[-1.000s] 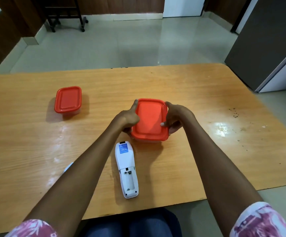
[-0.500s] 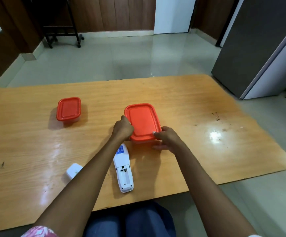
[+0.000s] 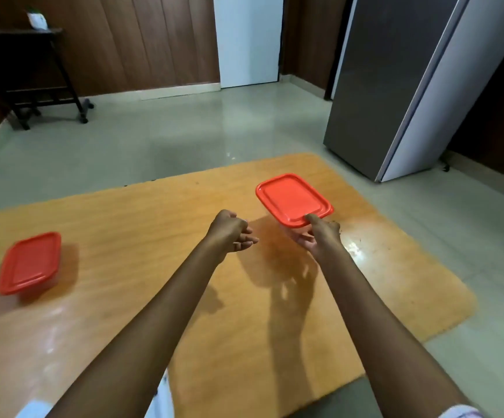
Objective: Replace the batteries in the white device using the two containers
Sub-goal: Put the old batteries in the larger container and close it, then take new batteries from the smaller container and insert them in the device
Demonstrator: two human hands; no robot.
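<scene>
**What the head view hides or cuts off**

The white device (image 3: 161, 396) shows only as a pale sliver behind the left forearm (image 3: 142, 336) at the bottom edge; its battery bay cannot be seen. A second white patch (image 3: 32, 410) in the lower left corner is cropped and unidentifiable. The right hand (image 3: 317, 236) covers the near corner of the lidded container (image 3: 291, 199), whose clear base is mostly hidden. Both red lids conceal any contents. The left container (image 3: 29, 262) is motion-blurred.
</scene>
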